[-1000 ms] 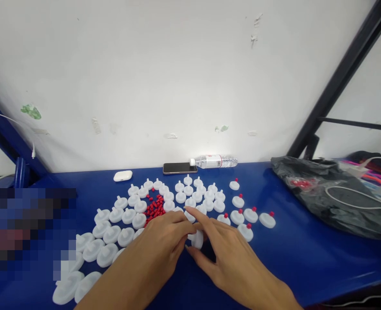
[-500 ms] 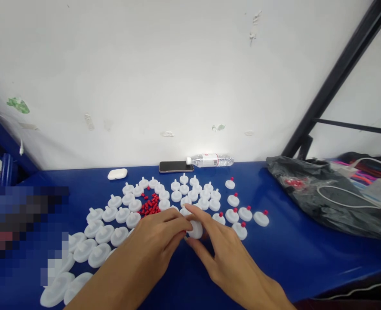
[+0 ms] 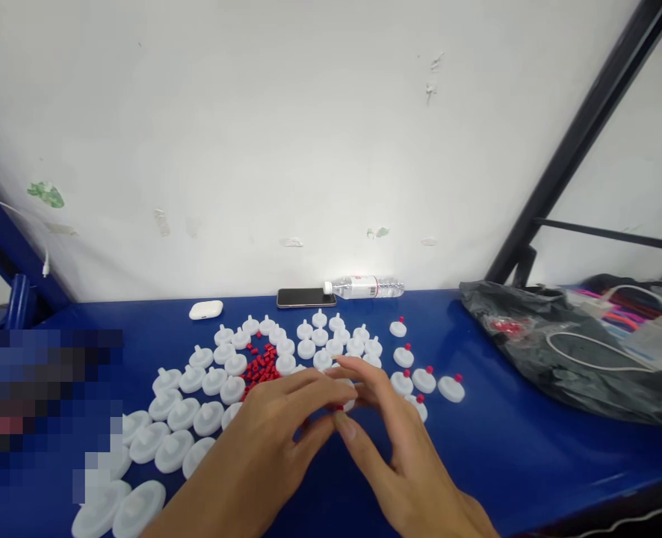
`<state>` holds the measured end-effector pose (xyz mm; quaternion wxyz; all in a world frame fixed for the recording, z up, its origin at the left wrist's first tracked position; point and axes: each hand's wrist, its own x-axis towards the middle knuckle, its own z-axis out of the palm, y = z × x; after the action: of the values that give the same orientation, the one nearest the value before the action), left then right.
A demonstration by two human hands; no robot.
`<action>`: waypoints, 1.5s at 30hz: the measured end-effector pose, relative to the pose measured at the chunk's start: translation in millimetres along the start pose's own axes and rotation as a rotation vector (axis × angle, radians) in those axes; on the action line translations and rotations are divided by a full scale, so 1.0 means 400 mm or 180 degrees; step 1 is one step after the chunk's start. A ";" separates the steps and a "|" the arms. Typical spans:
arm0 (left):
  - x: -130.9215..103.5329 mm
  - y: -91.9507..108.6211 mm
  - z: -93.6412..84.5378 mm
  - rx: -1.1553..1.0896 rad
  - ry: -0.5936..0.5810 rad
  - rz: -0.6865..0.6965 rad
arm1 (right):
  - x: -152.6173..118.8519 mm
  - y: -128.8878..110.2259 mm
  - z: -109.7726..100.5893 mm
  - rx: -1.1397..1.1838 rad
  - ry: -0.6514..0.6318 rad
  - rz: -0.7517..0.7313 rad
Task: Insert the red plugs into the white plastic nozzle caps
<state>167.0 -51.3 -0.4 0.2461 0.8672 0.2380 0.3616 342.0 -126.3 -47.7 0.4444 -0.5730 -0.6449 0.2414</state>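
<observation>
From here I see the left hand (image 3: pixel 289 415) and the right hand (image 3: pixel 406 448) together over the desk (image 3: pixel 488 471), fingers closed around one white disc (image 3: pixel 350 403). Fingers cover most of it; a speck of red shows at its near side, by the fingertips. I can't make out exactly which way its stem or long axis points.

The loose discs (image 3: pixel 174 450) on the left mostly stand stem up, some partly behind the left forearm, around a pile of red caps (image 3: pixel 261 365). The capped discs (image 3: pixel 451 388) sit to the right, red tips up, one partly behind the right hand. Pixel blocks blot out the left edge.

By the wall, a bottle (image 3: pixel 364 287) lies sideways, cap leftward beside a phone (image 3: pixel 305 299); its label's print is too small to read.
</observation>
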 end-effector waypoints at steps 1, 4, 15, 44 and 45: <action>0.001 -0.001 0.004 0.0012 0.0011 0.0055 | 0.009 0.000 0.000 0.0214 -0.0041 0.0000; 0.002 -0.005 0.016 0.0088 0.0095 0.0225 | 0.033 -0.006 -0.005 0.1084 -0.0208 0.0225; 0.002 0.022 0.014 0.0547 0.0574 -0.0525 | 0.056 -0.018 -0.024 0.2222 -0.0313 0.0411; 0.002 0.046 0.018 -0.0801 -0.0137 -0.1522 | 0.047 -0.037 -0.052 0.1748 -0.0347 0.0063; -0.002 0.042 0.011 -0.0542 -0.0094 -0.1495 | 0.045 -0.042 -0.073 0.1406 -0.0366 0.0080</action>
<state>173.8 -65.8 6.5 0.3990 0.7694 0.3980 0.3006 358.9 -118.5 -14.4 0.5186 -0.4550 -0.5934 0.4145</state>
